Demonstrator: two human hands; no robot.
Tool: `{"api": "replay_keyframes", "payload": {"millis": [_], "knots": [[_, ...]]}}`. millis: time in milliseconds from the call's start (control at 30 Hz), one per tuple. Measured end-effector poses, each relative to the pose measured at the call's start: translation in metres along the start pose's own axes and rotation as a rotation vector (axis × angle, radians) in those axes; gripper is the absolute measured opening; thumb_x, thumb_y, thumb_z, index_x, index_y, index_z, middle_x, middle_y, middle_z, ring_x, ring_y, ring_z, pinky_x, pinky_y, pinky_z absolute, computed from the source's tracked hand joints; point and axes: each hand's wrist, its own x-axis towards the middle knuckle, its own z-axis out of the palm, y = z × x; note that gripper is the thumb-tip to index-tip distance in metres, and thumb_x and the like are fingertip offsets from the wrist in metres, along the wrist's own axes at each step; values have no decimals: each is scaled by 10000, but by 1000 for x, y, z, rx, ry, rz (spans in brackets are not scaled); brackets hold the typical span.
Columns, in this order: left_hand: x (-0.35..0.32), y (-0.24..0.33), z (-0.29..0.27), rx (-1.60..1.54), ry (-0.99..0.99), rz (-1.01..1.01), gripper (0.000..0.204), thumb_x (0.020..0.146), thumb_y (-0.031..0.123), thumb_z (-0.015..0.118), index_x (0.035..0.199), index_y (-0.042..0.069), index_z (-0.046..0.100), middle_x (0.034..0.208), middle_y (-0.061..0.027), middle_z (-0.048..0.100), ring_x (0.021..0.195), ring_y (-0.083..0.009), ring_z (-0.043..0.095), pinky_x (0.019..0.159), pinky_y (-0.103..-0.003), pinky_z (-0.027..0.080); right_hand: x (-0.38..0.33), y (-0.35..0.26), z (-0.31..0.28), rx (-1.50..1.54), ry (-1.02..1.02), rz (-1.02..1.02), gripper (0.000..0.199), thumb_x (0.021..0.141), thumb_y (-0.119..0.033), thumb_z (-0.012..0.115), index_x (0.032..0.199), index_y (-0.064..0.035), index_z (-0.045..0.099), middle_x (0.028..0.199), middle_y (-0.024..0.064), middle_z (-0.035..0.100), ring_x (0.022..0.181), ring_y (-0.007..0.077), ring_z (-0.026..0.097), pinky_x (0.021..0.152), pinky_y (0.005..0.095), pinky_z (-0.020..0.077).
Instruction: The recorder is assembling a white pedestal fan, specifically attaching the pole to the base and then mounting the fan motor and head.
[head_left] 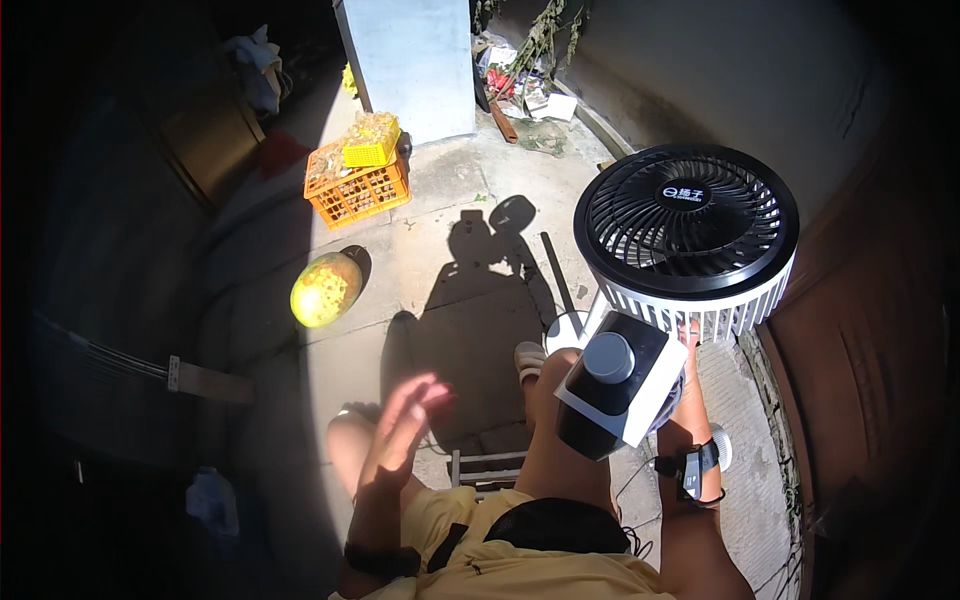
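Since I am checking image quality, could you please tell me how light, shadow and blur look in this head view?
Head view: hard sunlight on the grey concrete floor casts a sharp shadow; the picture's rim falls to black; the raised left hand is motion-blurred; the round black-and-white fan, held by the right hand, is crisp; straight edges bend near the rim.

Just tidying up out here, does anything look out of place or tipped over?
The fan is off the ground, tilted face-up, gripped by the right hand. A large yellow-green melon lies loose on the concrete.
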Motion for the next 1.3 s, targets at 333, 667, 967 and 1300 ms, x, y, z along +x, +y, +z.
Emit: {"api": "replay_keyframes", "payload": {"millis": [333, 667, 967, 1300], "knots": [[-13, 1, 26, -535, -103, -218, 1109, 720, 689, 709, 1473, 6, 268, 1450, -168, 398, 1287, -319, 461, 1031, -438, 424, 25, 80, 79, -198, -663, 261, 389, 881, -141, 688, 1237, -28, 579, 1114, 66, 659, 1004, 142, 619, 862, 299, 518], [-21, -17, 13, -548, -303, -47, 1102, 697, 744, 674, 1430, -4, 330, 1376, -201, 455, 1188, -368, 530, 951, -477, 478, 35, 72, 119, -537, -1131, 218, 456, 831, -216, 763, 1225, -37, 617, 1131, 52, 659, 1029, 151, 601, 930, 289, 464], [-21, -14, 0, -869, -171, 21, 1061, 584, 342, 895, 1368, -112, 340, 1325, -319, 466, 1210, -462, 515, 989, -593, 460, 146, 55, 35, -1140, -322, -449, 488, 863, -157, 677, 1325, -110, 526, 1268, 90, 561, 954, 162, 631, 794, 278, 488], [-7, 18, 6, -871, -115, 354, 1127, 707, 382, 838, 1546, 281, 92, 1412, -87, 338, 1253, -339, 410, 1018, -555, 387, 277, 65, -113, -1414, 330, -400, 930, 767, -248, 791, 1507, -109, 246, 1371, 297, 449, 1130, 415, 589, 940, 436, 479]]}}
